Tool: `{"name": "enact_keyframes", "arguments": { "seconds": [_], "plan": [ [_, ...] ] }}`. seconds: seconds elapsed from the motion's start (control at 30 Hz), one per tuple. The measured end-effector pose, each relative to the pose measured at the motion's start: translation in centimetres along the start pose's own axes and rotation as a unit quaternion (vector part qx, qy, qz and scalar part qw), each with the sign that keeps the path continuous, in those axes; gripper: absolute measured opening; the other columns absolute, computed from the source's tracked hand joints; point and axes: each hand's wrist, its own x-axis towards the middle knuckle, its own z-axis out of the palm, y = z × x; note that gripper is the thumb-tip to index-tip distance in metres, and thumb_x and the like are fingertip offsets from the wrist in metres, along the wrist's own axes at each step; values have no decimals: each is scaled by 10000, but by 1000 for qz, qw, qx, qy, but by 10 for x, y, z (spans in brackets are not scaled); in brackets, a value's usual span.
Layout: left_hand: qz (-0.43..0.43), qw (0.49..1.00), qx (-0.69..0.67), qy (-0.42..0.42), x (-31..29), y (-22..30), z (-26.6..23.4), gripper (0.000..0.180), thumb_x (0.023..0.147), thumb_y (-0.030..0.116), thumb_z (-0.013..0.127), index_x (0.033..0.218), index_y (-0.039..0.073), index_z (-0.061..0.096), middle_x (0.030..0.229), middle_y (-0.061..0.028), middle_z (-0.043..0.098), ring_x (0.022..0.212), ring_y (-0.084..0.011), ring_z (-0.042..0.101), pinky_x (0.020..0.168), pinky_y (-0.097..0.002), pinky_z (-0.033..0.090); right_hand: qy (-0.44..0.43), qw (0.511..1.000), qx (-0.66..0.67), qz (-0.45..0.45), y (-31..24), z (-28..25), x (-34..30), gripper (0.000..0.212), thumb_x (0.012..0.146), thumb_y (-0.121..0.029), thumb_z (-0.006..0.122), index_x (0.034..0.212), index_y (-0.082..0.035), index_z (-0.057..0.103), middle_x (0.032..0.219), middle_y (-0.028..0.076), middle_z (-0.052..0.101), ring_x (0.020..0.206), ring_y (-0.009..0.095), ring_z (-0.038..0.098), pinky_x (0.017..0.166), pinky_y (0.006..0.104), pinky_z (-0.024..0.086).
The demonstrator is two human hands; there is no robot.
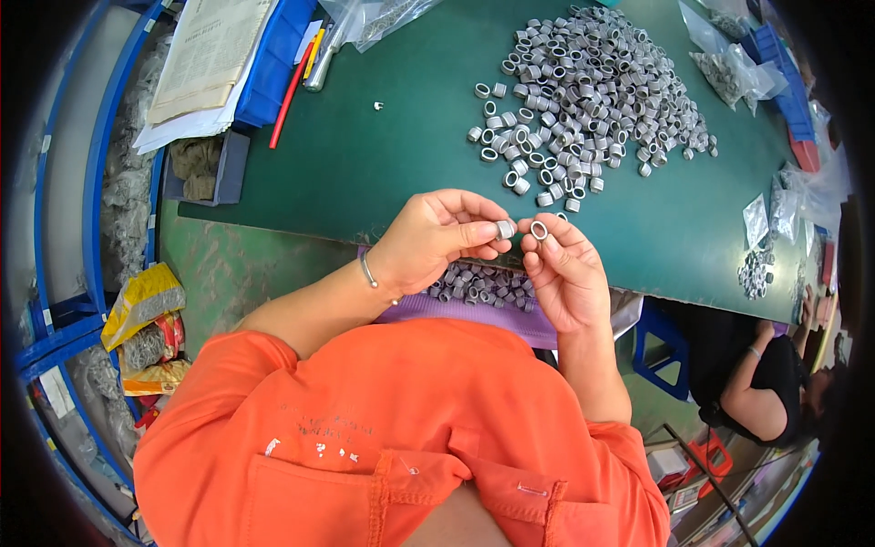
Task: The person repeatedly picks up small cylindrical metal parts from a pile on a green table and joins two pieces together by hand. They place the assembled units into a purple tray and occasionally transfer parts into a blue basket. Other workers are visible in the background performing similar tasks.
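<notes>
Between the thumb and fingers of my left hand (pixel 444 230) is a short grey metal ring (pixel 505 230), seen from its side. My right hand (pixel 565 264) pinches a second oval metal ring (pixel 539 231), its opening facing up toward me. The two hands are close together over the near edge of the green table (pixel 365 173), fingertips almost meeting. Beyond them a large heap of the same grey rings (pixel 592 100) spreads over the table. Below my hands, a purple container (pixel 419 308) at my lap holds many more grey rings (pixel 483 284).
Blue bin (pixel 278 68) with papers (pixel 205 64), a red pen (pixel 290 105) and a grey box (pixel 228 173) stand at the left. Plastic bags (pixel 734 77) and a small pile of parts (pixel 755 273) lie at the right. Another person (pixel 752 383) sits beyond the right edge.
</notes>
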Motion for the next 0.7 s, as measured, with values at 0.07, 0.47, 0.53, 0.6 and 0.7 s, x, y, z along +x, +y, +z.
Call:
{"name": "enact_keyframes", "arguments": {
  "seconds": [0.07,0.47,0.53,0.6,0.7],
  "plan": [
    [6,1000,-17,-4,-1,-2,0,161,823,3,582,980,-32,591,927,-124,627,808,-159,621,713,-250,519,2,1000,19,10,0,-1,0,216,847,11,534,1060,37,549,1030,184,596,890,189,621,783,270,532],
    [19,1000,-1,-4,-1,-1,-3,181,807,15,599,974,-11,533,876,-77,592,778,-131,594,709,-242,496,-5,996,-62,-64,5,3,-4,212,819,51,554,1031,59,545,1025,189,590,915,232,617,784,295,537],
    [41,999,31,-2,0,-2,-6,166,804,14,611,950,-7,535,895,-88,601,745,-115,576,682,-234,493,16,986,-120,-110,8,8,-8,191,803,84,559,992,60,560,1008,186,595,910,237,612,785,303,529],
    [37,999,31,6,-2,-3,-5,159,816,15,594,962,-13,537,918,-99,604,760,-125,585,690,-239,497,-9,960,-227,-165,14,4,-12,172,801,92,553,966,50,575,998,176,599,900,221,608,779,291,518],
    [31,999,11,32,-4,1,-1,141,835,14,569,969,-25,551,930,-103,612,790,-139,604,691,-234,505,-53,804,-549,-223,7,9,-20,177,720,112,562,837,-2,627,958,108,614,840,209,596,723,267,472]
  ]
}}
